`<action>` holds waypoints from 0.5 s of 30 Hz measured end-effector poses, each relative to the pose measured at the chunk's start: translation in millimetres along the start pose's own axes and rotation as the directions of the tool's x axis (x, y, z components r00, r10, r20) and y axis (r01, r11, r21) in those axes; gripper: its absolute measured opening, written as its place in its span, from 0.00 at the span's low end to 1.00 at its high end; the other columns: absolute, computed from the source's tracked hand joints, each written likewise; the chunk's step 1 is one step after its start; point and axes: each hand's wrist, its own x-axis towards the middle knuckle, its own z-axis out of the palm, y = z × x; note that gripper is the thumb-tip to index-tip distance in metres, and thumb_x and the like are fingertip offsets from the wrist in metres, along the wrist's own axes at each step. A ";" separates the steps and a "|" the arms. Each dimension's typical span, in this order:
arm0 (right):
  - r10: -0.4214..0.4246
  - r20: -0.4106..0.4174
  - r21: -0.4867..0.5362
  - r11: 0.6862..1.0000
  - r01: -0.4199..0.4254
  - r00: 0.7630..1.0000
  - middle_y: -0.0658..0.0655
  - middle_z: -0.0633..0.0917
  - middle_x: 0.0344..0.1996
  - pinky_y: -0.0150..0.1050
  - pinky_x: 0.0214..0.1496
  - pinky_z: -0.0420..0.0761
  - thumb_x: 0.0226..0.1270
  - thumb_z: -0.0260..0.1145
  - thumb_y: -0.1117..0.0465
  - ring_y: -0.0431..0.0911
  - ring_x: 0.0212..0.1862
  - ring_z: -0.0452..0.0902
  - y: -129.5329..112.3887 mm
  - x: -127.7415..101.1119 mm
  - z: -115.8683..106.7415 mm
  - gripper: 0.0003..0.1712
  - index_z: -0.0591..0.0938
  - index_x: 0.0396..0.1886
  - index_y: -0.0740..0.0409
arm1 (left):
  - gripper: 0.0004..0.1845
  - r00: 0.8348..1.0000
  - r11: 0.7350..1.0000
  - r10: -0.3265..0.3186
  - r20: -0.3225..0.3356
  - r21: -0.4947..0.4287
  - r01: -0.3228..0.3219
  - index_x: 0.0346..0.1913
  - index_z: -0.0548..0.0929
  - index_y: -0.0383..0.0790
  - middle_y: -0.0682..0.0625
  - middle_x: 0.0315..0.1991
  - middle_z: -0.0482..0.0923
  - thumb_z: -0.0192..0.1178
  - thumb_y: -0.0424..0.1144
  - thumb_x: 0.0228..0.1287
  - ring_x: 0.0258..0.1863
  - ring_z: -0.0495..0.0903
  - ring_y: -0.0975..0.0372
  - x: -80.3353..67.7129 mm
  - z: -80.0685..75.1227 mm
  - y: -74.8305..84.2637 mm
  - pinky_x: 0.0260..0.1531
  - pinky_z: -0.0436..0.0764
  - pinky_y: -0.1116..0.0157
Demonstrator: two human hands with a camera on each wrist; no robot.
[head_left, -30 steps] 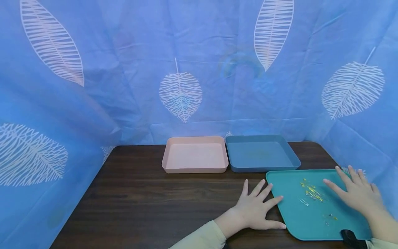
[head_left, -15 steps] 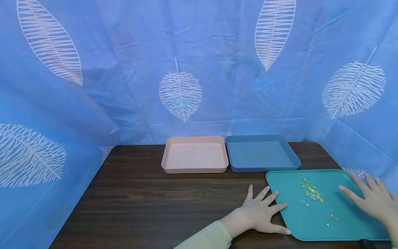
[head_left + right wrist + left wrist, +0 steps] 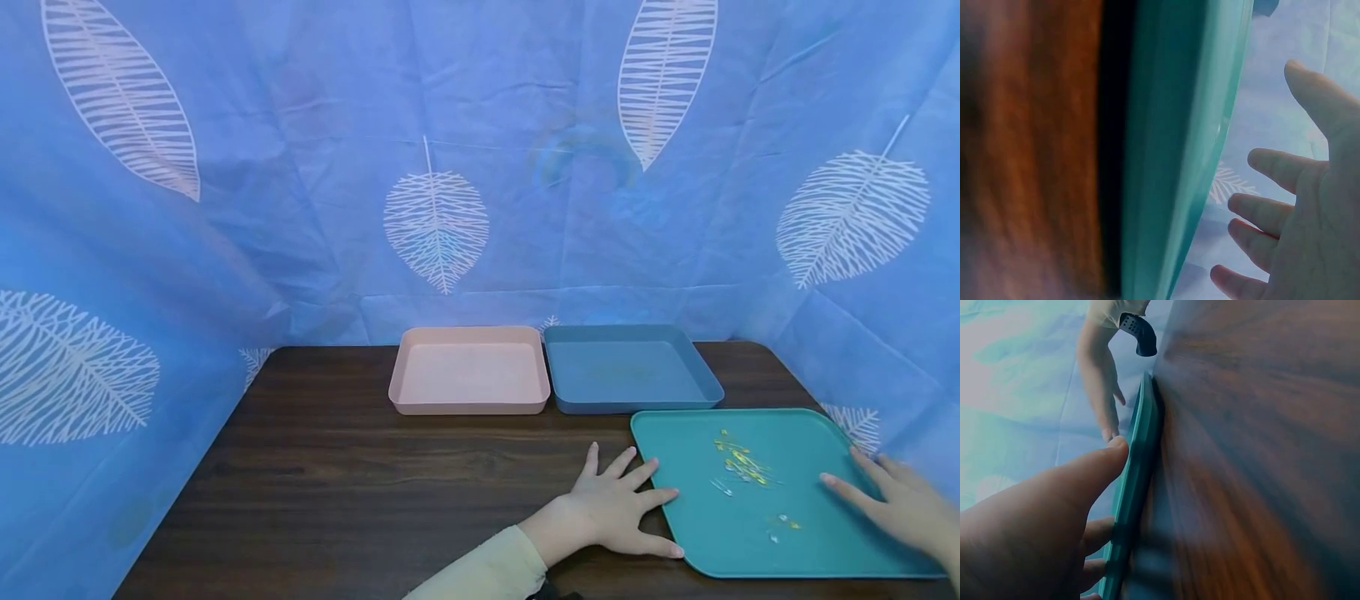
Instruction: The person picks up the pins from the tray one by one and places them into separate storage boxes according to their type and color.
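The left hand (image 3: 611,512) lies flat, fingers spread, touching the teal tray (image 3: 817,542) at its 9 o'clock edge; the right hand (image 3: 903,508), relaxed and empty, rests at 3 o'clock.

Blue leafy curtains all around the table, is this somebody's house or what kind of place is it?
Probably a small staged work booth rather than a lived-in room. Blue leaf-print cloth walls in a dark wooden table, which carries only three trays: pink, blue and teal, and two hands.
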 end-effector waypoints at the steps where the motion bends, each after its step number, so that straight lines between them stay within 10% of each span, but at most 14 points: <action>1: -0.004 0.022 0.003 1.000 0.004 1.000 0.96 0.49 0.57 0.80 0.56 0.51 0.72 0.46 0.32 0.88 0.58 0.43 -0.8 -0.2 0.2 0.57 0.46 0.67 0.84 | 0.36 1.000 1.000 0.003 -0.002 0.003 -0.003 0.68 0.37 0.87 0.72 0.77 0.32 0.34 0.80 0.59 0.79 0.32 0.66 -1.6 0.2 -1.3 0.75 0.42 0.46; 15: -0.059 0.085 0.068 0.996 0.053 0.995 0.94 0.44 0.61 0.81 0.53 0.46 0.72 0.48 0.33 0.85 0.64 0.29 -16.2 -12.4 11.0 0.55 0.47 0.70 0.81 | 0.36 0.999 0.999 0.031 -0.028 -0.031 -0.032 0.70 0.42 0.84 0.68 0.78 0.35 0.37 0.78 0.60 0.79 0.35 0.63 -30.7 4.9 -28.3 0.75 0.42 0.44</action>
